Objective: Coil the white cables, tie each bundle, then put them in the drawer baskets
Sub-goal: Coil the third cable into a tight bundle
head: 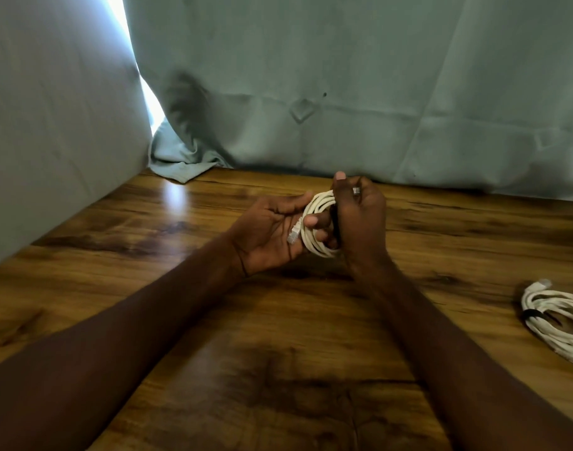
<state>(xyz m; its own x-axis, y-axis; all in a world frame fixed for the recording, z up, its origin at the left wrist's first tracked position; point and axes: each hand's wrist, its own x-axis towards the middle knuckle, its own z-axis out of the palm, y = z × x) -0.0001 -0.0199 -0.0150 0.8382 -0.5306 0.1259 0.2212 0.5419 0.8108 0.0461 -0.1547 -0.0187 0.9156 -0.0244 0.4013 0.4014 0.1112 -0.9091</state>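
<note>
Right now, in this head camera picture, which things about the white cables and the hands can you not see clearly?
- Head view: the white coiled cable is partly covered by the left hand and right hand; whether a tie is on it, I cannot tell.
- The second white cable bundle with a dark band is cut off by the right edge.
- No drawer baskets are in view.
</note>
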